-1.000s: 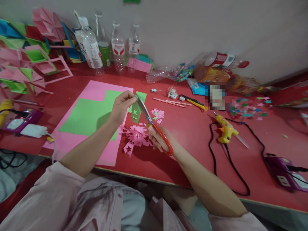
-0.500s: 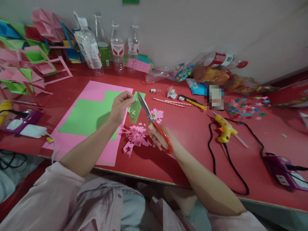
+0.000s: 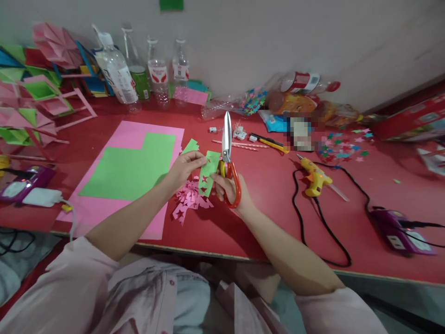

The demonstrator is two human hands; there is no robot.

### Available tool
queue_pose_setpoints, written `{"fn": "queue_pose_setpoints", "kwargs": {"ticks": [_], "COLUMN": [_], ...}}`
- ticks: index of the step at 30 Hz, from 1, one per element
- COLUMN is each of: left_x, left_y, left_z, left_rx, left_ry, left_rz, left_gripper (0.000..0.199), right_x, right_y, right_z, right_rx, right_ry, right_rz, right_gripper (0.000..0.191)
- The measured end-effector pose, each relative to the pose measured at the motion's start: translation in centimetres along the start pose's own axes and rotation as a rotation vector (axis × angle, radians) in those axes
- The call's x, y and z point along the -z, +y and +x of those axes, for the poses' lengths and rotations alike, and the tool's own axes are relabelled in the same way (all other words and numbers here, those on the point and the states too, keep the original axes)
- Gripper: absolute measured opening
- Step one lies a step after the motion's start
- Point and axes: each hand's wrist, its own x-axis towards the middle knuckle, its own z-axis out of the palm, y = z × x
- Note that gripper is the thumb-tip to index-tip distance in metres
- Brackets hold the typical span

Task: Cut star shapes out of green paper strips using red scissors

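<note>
Now, scissors (image 3: 225,154) and green strip (image 3: 211,168) in hands (image 3: 187,169).

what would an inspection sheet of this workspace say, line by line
Surface: red table, bearing a pink sheet with a green sheet on it
Job's things: green strip with star-shaped holes; scissors, blades pointing away from the person
Clutter: pink scraps right of the pink sheet; glue gun farther right
Hands: left hand pinches the green strip; right hand grips the scissors
Cables: black cable from the glue gun; white cable reaching the front edge at left
Surroundings: grey wall with bottles standing before it
</note>
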Motion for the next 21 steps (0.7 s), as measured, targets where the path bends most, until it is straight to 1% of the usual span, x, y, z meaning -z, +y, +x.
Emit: {"fn": "queue_pose_setpoints", "kwargs": {"ticks": [3, 6, 8, 10, 14, 16, 18, 21], "left_x": [0.3, 1.0, 1.4, 1.7, 1.5, 1.1, 0.5, -0.2], "left_y": [0.1, 0.3, 0.2, 0.0, -0.1, -0.1, -0.3, -1.0], "left_z": [0.2, 0.7, 1.0, 1.4, 1.6, 1.7, 1.9, 2.7], "left_rx": [-0.077, -0.173, -0.210, -0.240, -0.370, -0.403, -0.421, -0.449], "left_ry": [0.020, 0.047, 0.034, -0.018, -0.183, -0.265, -0.338, -0.393], "left_rz": [0.113, 0.377, 0.564, 0.733, 1.114, 1.291, 1.440, 1.576], "left_gripper": [0.013, 0.012, 0.012, 0.011, 0.013, 0.018, 0.023, 0.028], "right_x": [0.0, 0.7, 1.3, 1.9, 2.7, 2.8, 2.8, 2.7], "right_y": [0.2, -0.1, -0.7, -1.3, -1.9, -1.9, -1.7, -1.4], "right_z": [0.1, 0.6, 1.0, 1.4, 1.8, 1.9, 2.0, 2.0], "right_rx": [0.008, 0.015, 0.019, 0.034, 0.071, 0.094, 0.109, 0.111], "right_ry": [0.058, 0.145, 0.191, 0.251, 0.330, 0.328, 0.300, 0.264], "right_rz": [0.077, 0.132, 0.140, 0.135, 0.149, 0.171, 0.204, 0.236], "right_gripper": [0.023, 0.035, 0.038, 0.038, 0.036, 0.036, 0.036, 0.037]}}
